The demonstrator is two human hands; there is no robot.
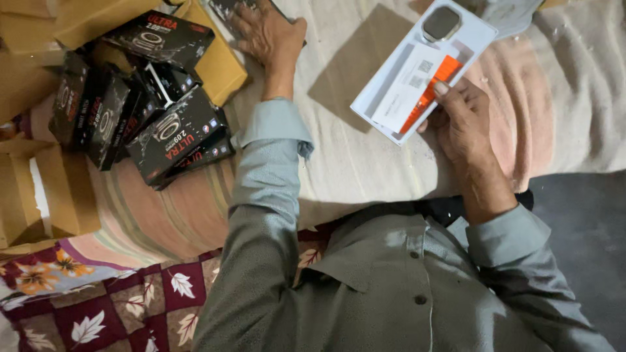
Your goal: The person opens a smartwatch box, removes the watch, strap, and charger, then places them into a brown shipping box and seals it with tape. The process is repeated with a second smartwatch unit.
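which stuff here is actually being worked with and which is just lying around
In hand:
- long white tray with grey watch face and orange strap, held by right hand
- flat dark item under left hand

Lying about:
- heap of black printed boxes
- tan cardboard cartons
- floral maroon cloth

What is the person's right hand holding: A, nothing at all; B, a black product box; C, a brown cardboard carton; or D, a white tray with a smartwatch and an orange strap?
D: the right hand has its grip on the lower edge of the white tray, which holds a smartwatch and an orange strap, while the black product boxes lie apart beside the left sleeve.
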